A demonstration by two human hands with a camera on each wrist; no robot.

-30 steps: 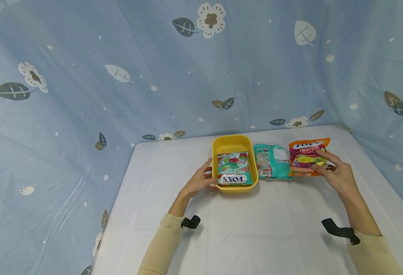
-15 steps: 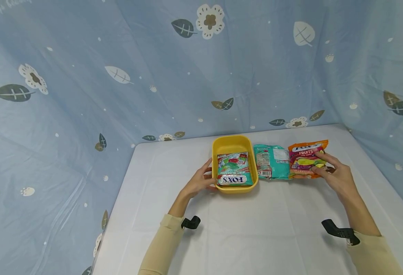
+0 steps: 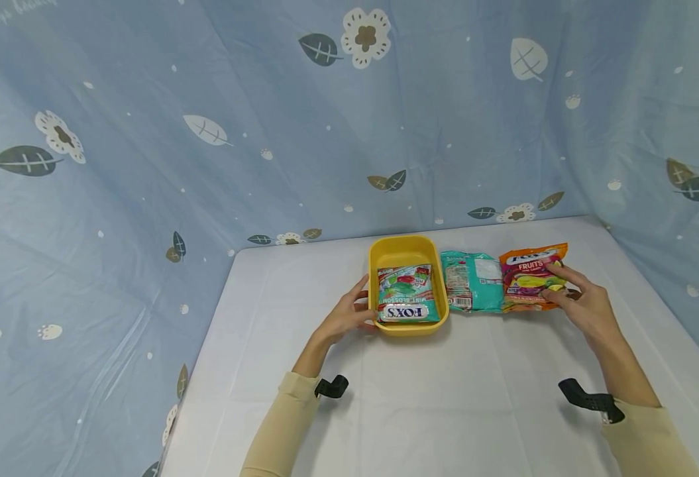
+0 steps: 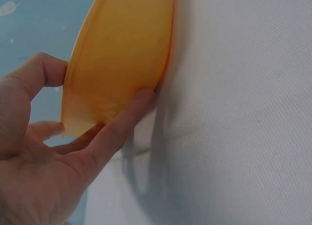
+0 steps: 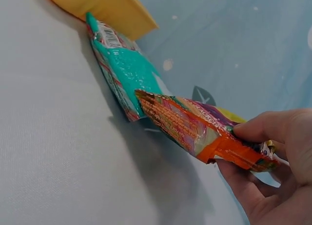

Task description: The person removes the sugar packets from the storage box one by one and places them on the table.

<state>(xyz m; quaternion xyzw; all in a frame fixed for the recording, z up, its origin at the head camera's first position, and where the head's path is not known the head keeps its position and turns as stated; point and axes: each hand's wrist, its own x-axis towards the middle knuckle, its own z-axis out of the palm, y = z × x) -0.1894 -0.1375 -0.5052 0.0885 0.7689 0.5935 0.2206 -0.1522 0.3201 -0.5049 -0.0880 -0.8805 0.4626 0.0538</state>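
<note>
My left hand (image 3: 346, 313) grips the left side of a yellow plastic tub (image 3: 401, 249). Its thumb is at the rim and other fingers lie against the outer wall, as the left wrist view shows. Inside the tub lies a teal Fox's mint candy bag (image 3: 407, 293), its print upside down. Another teal candy bag (image 3: 473, 281) lies back side up just right of the tub. My right hand (image 3: 588, 306) pinches the right side of an orange and purple Fox's Fruits candy bag (image 3: 525, 268). In the right wrist view this orange bag is tilted, its far edge against the teal bag.
A white cloth covers the table (image 3: 432, 404). Behind and to the left hangs a blue curtain (image 3: 301, 132) with leaf and flower prints. Black camera mounts (image 3: 332, 386) are strapped to both wrists.
My right hand has brought the orange candy bag slightly down and left, up against the teal bag. The left hand and the tub have stayed in place.
</note>
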